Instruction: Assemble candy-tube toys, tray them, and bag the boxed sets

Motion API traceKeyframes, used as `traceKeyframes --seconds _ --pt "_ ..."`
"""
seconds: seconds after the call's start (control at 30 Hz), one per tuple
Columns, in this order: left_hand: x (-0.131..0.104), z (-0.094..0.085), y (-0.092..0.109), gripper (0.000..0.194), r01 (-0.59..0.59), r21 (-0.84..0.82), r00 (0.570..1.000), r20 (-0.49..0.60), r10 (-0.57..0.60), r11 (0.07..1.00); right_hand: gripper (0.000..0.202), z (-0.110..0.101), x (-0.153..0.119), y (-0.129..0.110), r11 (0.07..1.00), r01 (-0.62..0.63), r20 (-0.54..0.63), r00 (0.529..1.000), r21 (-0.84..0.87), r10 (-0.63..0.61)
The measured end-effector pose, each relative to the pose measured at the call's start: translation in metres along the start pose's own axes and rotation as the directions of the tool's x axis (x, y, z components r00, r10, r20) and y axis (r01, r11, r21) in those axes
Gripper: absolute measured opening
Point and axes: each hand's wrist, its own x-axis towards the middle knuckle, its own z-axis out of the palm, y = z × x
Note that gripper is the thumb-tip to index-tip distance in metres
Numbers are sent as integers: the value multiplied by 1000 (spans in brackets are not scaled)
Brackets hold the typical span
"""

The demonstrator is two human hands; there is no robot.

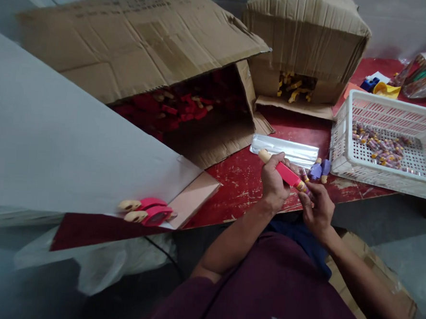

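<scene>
Both hands together at the front edge of a scratched red tabletop (233,189), to the left of a white perforated plastic crate (395,176). Left forearm slants up toward the crate's side; left hand (274,180) curled, thumb uppermost, gripping a flat red bar with a rounded cream-coloured end (288,174). Bar lies tilted, cream end high and away from the crate, other end low and toward it.

Right forearm comes in from below the crate, fingertips pointing away from it. Right hand (317,209) has thumb and fingers pinched on a small purple-and-yellow cylindrical piece (301,185) at the bar's low end; whether it is inserted, cannot tell.

Just left of the crate: small purple blocks with cream ends (315,171). Farther left, partly behind the left hand: glossy clear plastic sleeves (282,147). Inside the crate: many small purple-and-yellow wrapped pieces (386,153). Behind and left of it: a brown cardboard box (303,44) showing yellow parts (295,90) through an opening.
</scene>
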Motion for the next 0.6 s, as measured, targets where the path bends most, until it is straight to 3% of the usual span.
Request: traceKeyframes --seconds 0.03,0.07,0.13,0.17,0.27,0.3,0.33,0.4,0.5,0.53,0.6 --pt "1 0 0 35 -10 6 1000 24 10 1000 36 0 0 -5 977 -189 78 980 95 182" --pt "2 -1 0 33 -13 14 999 45 12 1000 44 -1 1 -10 912 -373 188 921 169 342" --pt "5 -2 1 32 11 39 997 69 -14 999 56 -2 4 -16 787 -584 360 791 201 495" --pt "8 -2 2 31 33 53 997 66 -36 998 57 -2 5 -17 798 -575 360 794 181 490" --pt "14 -3 1 28 75 69 997 12 -76 995 50 1 6 -10 961 -274 93 958 34 270" --pt "15 -3 -1 28 73 71 997 -1 -73 995 50 1 6 -8 981 -195 13 981 -6 195" --pt "15 -2 -2 27 66 71 998 -2 -66 995 53 2 5 -5 983 -183 -19 983 -5 183" --pt "15 -1 -5 28 69 81 996 44 -73 994 54 2 3 -4 947 -309 51 951 83 306" --pt "15 0 -6 28 129 111 971 187 -148 985 63 0 2 -11 801 -567 317 808 193 496" --pt "16 -1 -6 28 154 124 958 224 -179 980 64 0 2 -13 784 -591 347 787 191 509" --pt "17 -3 -3 26 179 147 949 234 -210 973 57 2 0 -16 851 -505 259 849 146 460"
